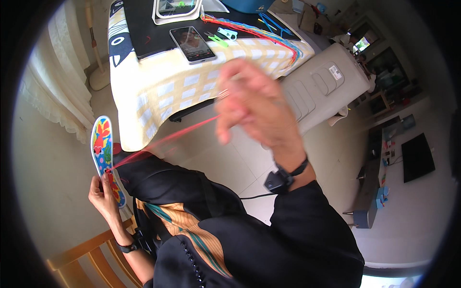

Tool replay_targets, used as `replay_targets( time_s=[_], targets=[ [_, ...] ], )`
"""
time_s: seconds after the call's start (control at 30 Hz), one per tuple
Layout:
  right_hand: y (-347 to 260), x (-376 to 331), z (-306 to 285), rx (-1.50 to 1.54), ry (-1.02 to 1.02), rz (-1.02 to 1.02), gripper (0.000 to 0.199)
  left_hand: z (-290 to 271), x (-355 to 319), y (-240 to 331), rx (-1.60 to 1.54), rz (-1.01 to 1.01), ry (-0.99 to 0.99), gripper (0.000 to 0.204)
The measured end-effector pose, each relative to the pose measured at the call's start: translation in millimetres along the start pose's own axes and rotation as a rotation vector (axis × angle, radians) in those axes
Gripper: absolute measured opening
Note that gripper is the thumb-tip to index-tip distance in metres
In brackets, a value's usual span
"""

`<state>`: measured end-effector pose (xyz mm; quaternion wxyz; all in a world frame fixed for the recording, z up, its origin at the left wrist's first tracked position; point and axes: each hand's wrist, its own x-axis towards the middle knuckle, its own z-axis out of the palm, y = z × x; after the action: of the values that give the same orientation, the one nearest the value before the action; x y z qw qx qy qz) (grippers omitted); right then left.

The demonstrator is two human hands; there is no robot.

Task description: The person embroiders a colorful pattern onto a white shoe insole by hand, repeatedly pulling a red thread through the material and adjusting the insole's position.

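Observation:
My left hand point(102, 194) grips the lower part of a long embroidered insole point(102, 144), bright with red, yellow, blue and green patches, held upright at the left. A taut red thread point(165, 139) runs from the insole up to my right hand point(252, 103), which is raised, blurred, and pinched shut on the thread's end; a needle cannot be made out. Both wrists wear dark bands.
A table with a yellow checked cloth point(163, 86) stands ahead, bearing a phone point(192, 44), a black mat, a white tray, coloured threads point(259, 31) and small clips. A grey ribbed appliance point(321, 86) stands to the right. A wooden chair point(91, 254) is under me.

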<state>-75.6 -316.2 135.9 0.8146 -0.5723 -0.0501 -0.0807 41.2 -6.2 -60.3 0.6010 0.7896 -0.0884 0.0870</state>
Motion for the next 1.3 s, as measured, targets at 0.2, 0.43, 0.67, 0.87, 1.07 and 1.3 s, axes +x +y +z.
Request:
replay_targets(
  time_s=[0.2,0.43,0.67,0.87,1.07,1.3],
  targets=[
    [-92.4,-18.7,-70.7,-0.372,0.453,-0.656,0.012,-36.4,3.9,-76.6,0.342,-0.173,0.202,0.023],
    [-70.0,-33.3,-210.4,-1.013,0.928,-0.752,0.014,1.0,5.7,-13.8,-0.164,-0.327,0.003,0.021],
    [62.3,33.1,-63.1,-0.924,0.484,-0.28,0.018,-3.0,-19.5,20.0,-0.684,-0.417,-0.195,0.021],
    [138.2,12.7,76.1,-0.96,-0.096,-0.326,0.019,-0.7,-25.6,53.3,-0.761,-0.37,-0.238,0.02],
    [146.6,14.1,91.7,-1.032,-0.222,-0.396,0.024,-1.1,-30.8,64.8,-0.789,-0.314,-0.224,0.021],
    [142.1,12.3,92.4,-0.996,-0.218,-0.328,0.025,-4.4,-31.4,64.7,-0.769,-0.286,-0.277,0.018]
  ],
)
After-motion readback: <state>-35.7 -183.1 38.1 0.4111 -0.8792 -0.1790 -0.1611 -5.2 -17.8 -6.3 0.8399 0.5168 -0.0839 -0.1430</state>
